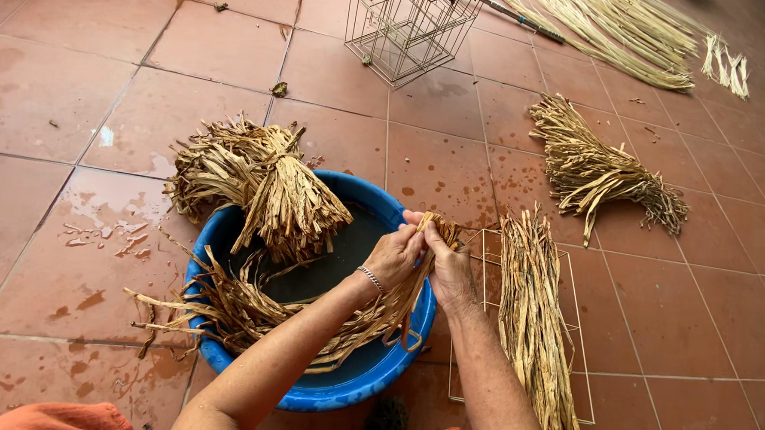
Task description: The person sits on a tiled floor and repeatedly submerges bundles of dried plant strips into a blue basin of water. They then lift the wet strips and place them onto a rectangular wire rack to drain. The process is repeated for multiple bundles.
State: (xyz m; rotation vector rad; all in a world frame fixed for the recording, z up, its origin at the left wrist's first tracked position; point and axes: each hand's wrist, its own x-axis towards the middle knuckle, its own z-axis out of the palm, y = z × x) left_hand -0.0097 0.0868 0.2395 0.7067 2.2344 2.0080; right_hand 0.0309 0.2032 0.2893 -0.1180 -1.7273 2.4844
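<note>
My left hand (393, 257) and my right hand (447, 263) meet over the right rim of a blue basin (227, 234), both closed around a small bunch of dried brown fibre strips (404, 306) that hangs down into the basin. A bracelet sits on my left wrist. A tied bundle of dried strips (263, 184) rests across the basin's far left rim. More wet strips (224, 307) lie across its near left side. The basin holds dark water.
A flat wire frame (579, 335) lies right of the basin with a long bundle of strips (532, 325) on it. Another tied bundle (595, 168) lies farther right. A wire cage frame (404, 27) and pale straw stalks (623, 32) sit at the top. The tiled floor is wet.
</note>
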